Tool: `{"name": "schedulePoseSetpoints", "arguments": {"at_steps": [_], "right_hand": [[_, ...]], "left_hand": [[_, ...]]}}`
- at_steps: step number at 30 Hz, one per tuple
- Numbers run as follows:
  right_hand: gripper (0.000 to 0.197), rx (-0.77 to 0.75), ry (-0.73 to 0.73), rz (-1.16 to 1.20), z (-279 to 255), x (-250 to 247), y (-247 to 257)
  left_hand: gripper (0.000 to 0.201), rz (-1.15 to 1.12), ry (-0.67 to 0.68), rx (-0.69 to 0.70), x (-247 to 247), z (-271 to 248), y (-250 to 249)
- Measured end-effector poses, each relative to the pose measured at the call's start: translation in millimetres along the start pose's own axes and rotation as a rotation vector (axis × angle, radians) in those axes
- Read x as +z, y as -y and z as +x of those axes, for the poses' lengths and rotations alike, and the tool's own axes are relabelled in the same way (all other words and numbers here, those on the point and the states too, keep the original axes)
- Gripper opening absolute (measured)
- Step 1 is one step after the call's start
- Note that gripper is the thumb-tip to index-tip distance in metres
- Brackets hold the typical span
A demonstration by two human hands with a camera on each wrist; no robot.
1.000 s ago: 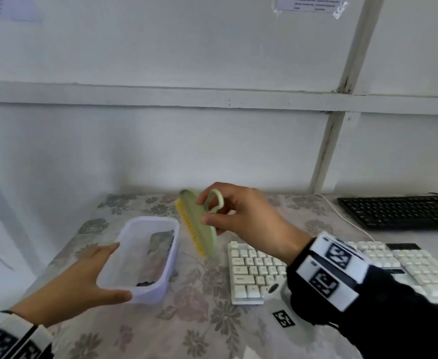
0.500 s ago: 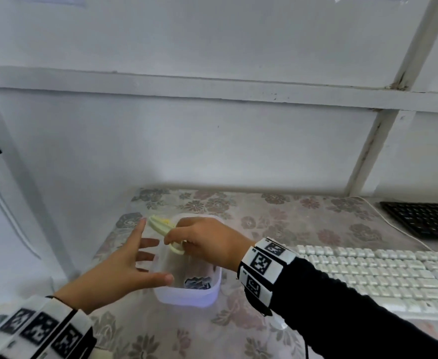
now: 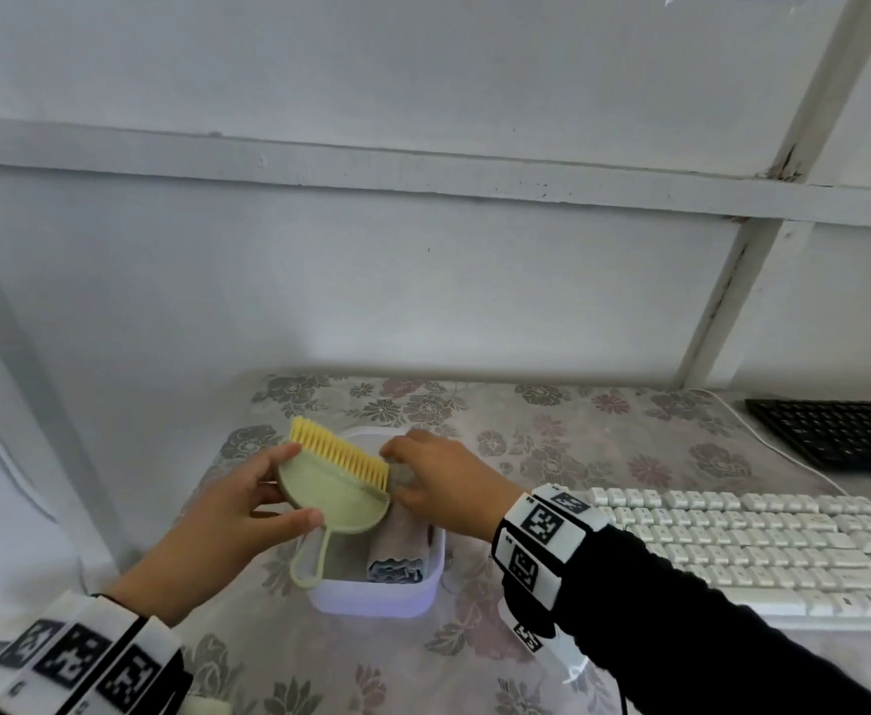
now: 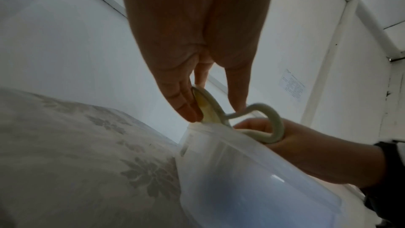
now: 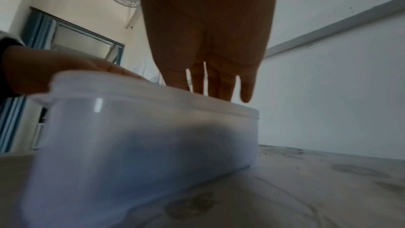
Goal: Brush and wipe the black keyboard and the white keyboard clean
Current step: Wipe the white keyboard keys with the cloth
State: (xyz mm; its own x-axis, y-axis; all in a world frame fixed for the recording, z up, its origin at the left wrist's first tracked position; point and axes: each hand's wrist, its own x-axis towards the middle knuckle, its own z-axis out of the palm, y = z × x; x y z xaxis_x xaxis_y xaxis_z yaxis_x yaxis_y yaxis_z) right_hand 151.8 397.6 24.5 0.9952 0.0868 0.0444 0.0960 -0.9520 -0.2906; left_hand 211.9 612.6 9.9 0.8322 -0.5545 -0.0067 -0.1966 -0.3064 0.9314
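At the near edge of the flower-patterned tablecloth (image 3: pixel 474 657) we find ourselves between tools: our left hand (image 3: pixel 227 528) pinches the pale green plastic hand brush with yellow bristles and a looped handle (image 3: pixel 335 487), thumb on its flat back and fingers at its rim, holding it tilted just above the translucent white plastic tub (image 3: pixel 371 598) with the bristles pointing away from us. In the left wrist view the same hand (image 4: pixel 192 58) shows fingers pressed to the brush's edge (image 4: pixel 208 107), its loop hanging over the tub's rim (image 4: pixel 219 133). Beside it, our right hand (image 3: pixel 448 482) reaches down into the far end of the tub, fingers extended and fairly close together in the right wrist view (image 5: pixel 208 41); whether the fingertips already pinch the folded grey cloth (image 3: pixel 397 559) lying inside we cannot tell, since the brush and the tub wall (image 5: pixel 142 136) hide them. We judge the brushing stage to be giving way to wiping. The next move calls for a firm grip on the cloth, lifting it clear of the tub, and finding a place to put the brush down. To the right lies the white full-size keyboard (image 3: pixel 763 549), near the tub but apart from it, and farther back at the right edge the black keyboard (image 3: pixel 835 430), both flat on the table and untouched by either hand.
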Motion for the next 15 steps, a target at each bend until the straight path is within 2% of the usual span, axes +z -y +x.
{"name": "schedulePoseSetpoints", "arguments": {"at_steps": [3, 6, 8, 12, 15], "right_hand": [[0.044, 0.129, 0.143, -0.168, 3, 1, 1], [0.049, 0.204, 0.242, -0.183, 5, 2, 7], [0.055, 0.240, 0.268, -0.201, 8, 4, 10], [0.064, 0.289, 0.305, -0.189, 15, 10, 15], [0.059, 0.302, 0.308, -0.158, 17, 9, 17]], "left_hand": [[0.124, -0.001, -0.038, 0.024, -3, -1, -2], [0.106, 0.015, -0.072, 0.040, 0, -1, 2], [0.093, 0.023, -0.087, 0.041, 1, 0, 5], [0.098, 0.037, -0.073, 0.052, 2, 2, 7], [0.091, 0.063, -0.063, 0.057, 3, 1, 7]]}}
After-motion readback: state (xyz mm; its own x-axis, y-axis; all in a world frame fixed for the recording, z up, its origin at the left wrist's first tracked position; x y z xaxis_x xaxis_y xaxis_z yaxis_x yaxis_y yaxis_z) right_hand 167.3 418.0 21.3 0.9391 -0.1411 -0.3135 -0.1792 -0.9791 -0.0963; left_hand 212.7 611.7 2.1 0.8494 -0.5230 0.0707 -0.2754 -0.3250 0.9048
